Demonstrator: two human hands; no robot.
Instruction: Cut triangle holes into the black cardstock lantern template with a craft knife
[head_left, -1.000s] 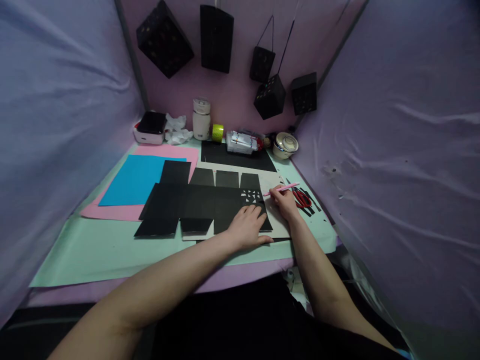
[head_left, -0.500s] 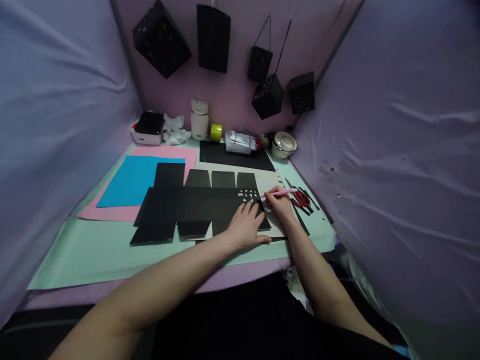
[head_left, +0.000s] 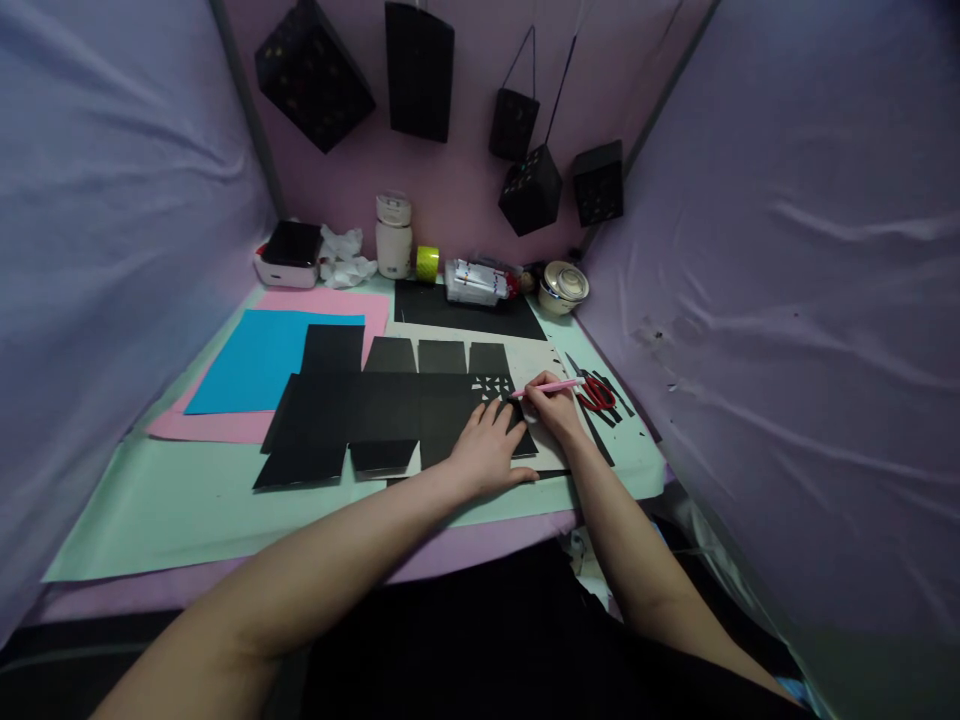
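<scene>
A black card box template [head_left: 375, 410] with trapezoid flaps lies flat. Several small white triangular cut-outs [head_left: 491, 386] show near its right end. My left hand [head_left: 489, 448] presses on the card just below them, fingers spread and thumb pointing right. In my right hand [head_left: 553, 408], a slim pink pen-shaped craft knife [head_left: 559, 385] is pinched, its tip at the card beside the cut-outs. The fine point is too small to make out. Under the card's right side shows a pale board [head_left: 551, 455].
Red-handled scissors [head_left: 598, 393] lie among black paper strips [head_left: 619, 410] at right. Blue sheet [head_left: 247, 360] and pink sheet [head_left: 214, 428] are at left. Along the back stand a white bottle [head_left: 394, 245], yellow tape [head_left: 427, 264] and a lidded bowl [head_left: 562, 288]. Black boxes [head_left: 531, 190] hang above.
The craft knife's tip has moved slightly left and down, onto the card by my left fingertips. My left hand stays pressed in place. The whole view has shifted slightly.
</scene>
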